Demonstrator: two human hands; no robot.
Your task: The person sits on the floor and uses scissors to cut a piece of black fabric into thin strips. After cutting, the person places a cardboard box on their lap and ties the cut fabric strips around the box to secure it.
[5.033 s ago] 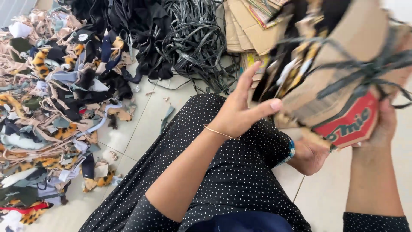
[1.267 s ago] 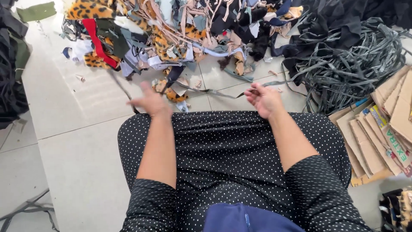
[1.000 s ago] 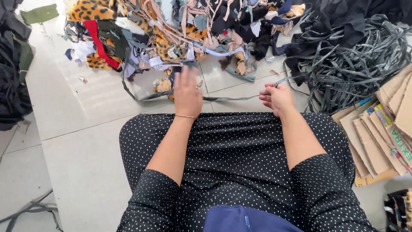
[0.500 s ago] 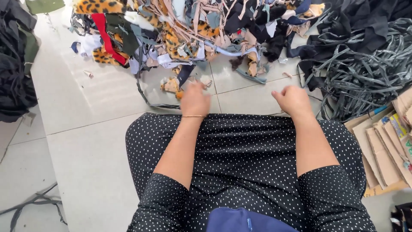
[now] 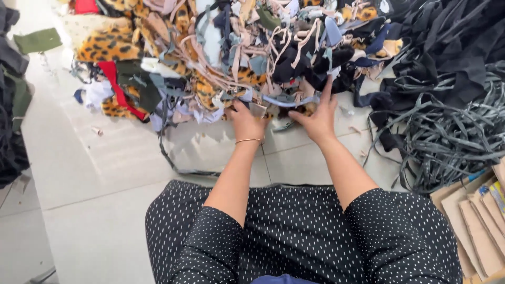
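Two hands point(image 5: 247, 123), one scrap pile point(image 5: 221, 58)

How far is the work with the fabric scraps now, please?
Done: nothing sorted out shows; the tiled floor near the lap bears no separate heap. In hand: left hand and right hand reach into the near edge of the mixed scrap pile. Left: nearly the whole pile, and the grey strap tangle.

Fabric scraps point(image 5: 210, 58) lie heaped on the floor point(image 5: 94, 173) ahead; strap bundle point(image 5: 447, 131) to their right, cardboard sheets point(image 5: 473, 226) nearer.
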